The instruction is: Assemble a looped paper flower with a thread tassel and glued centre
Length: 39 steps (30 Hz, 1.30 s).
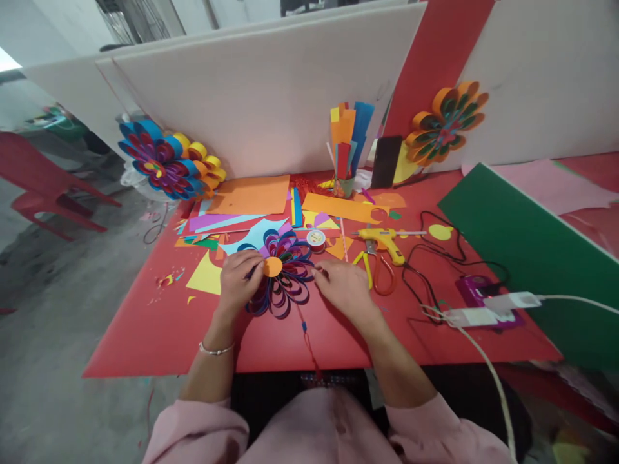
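A paper flower of looped purple, blue and red strips lies on the red tabletop in front of me. My left hand pinches the edge of an orange paper circle, which is over the flower's left-middle part. Whether the circle touches the strips I cannot tell. At the flower's right edge, the thumb and fingertips of my right hand close on an outer petal loop. A red cord with a small blue bead runs from the flower toward me. Just behind it sits a spool of thread.
Yellow glue gun, pliers and red-handled scissors lie to the right, with black cable and a purple power strip beyond. Paper scraps cover the left. Behind stand a cup of strips and finished flowers.
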Each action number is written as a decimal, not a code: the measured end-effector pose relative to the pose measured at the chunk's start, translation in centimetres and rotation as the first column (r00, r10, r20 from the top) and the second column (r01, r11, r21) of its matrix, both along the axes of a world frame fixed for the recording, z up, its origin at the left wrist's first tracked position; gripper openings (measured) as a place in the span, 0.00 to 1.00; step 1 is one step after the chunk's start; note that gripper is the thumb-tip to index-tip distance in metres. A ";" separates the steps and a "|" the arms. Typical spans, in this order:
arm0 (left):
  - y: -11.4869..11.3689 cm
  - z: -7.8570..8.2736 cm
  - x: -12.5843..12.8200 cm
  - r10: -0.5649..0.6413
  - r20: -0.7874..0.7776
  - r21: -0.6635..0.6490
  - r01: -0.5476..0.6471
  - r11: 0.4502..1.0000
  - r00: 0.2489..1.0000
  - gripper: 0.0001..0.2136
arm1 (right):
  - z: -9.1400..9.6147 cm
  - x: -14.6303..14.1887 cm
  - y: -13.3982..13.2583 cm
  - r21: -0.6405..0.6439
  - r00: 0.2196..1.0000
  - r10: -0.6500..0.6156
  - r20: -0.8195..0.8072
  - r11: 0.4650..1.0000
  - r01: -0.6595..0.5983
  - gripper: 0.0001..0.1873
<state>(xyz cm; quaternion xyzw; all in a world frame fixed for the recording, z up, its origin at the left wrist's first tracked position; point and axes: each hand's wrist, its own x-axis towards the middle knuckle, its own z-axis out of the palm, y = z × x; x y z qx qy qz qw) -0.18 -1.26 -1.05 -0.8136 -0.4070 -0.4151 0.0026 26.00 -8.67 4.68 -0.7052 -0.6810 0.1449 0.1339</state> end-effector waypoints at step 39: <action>0.0 0.4 -0.6 0.361 0.193 -0.097 -0.349 0.932 0.912 0.07 | -1.1 -4.2 8.0 -0.034 0.907 0.412 0.089 0.911 -0.411 0.18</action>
